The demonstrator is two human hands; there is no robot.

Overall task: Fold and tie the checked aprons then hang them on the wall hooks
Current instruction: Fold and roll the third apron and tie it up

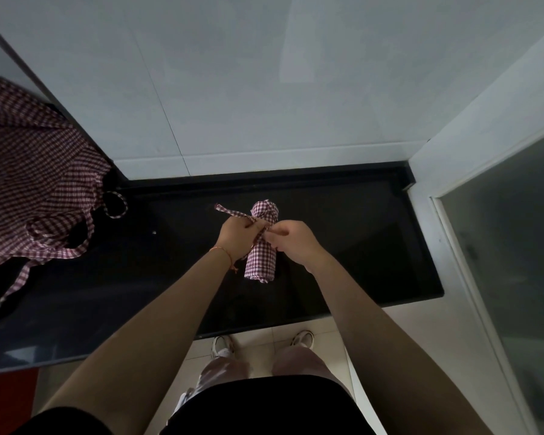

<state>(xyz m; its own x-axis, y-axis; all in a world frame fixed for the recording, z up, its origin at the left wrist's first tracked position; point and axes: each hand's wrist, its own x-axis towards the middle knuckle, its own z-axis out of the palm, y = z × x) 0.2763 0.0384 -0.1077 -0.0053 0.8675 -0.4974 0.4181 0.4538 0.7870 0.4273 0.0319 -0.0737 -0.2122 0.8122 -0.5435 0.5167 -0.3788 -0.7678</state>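
Both my hands work the tie strap on a rolled checked apron lying on the black desk.

My left hand (237, 238) has its grip curled round the narrow gingham strap (233, 212); my right hand (291, 243) pinches the strap at the roll's middle. The rolled apron (262, 257) is a soft cloth cylinder on the glossy dark desk (358, 246). A second checked apron (29, 183) lies crumpled and loose at the desk's left end, well apart.

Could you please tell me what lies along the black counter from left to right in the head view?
Unfolded checked apron → left hand gripping a strap → rolled checked apron → right hand pinching the tie.
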